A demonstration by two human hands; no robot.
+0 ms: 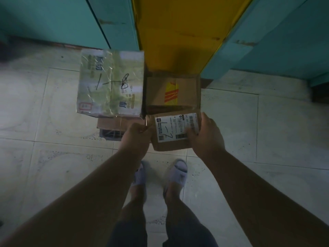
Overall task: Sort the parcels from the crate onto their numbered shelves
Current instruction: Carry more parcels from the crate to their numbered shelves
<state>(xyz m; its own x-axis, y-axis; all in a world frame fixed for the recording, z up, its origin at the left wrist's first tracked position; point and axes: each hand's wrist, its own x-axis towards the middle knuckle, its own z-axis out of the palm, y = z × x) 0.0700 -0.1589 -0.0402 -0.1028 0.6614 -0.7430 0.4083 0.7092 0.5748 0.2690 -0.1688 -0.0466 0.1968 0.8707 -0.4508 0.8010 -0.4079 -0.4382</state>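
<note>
Two hands on the small cardboard parcel (173,132), held over the open box (171,91): left hand (137,138) pinches its left edge, right hand (207,134) wraps the right. Stiff, probably light; keep gripping opposite edges, off the glossy label (176,126).

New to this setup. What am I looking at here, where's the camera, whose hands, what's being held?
There is no robot here: a person works with bare hands, and the single picture comes from a wide-angle camera on their head, looking down. You see both forearms, legs and slippered feet on a tiled floor. The left hand and right hand grip opposite sides of a small cardboard parcel bearing a white shipping label with a handwritten mark. Past it on the floor sit a larger tape-wrapped parcel, also hand-marked, and an open cardboard box. Teal and yellow panels stand beyond.
</note>
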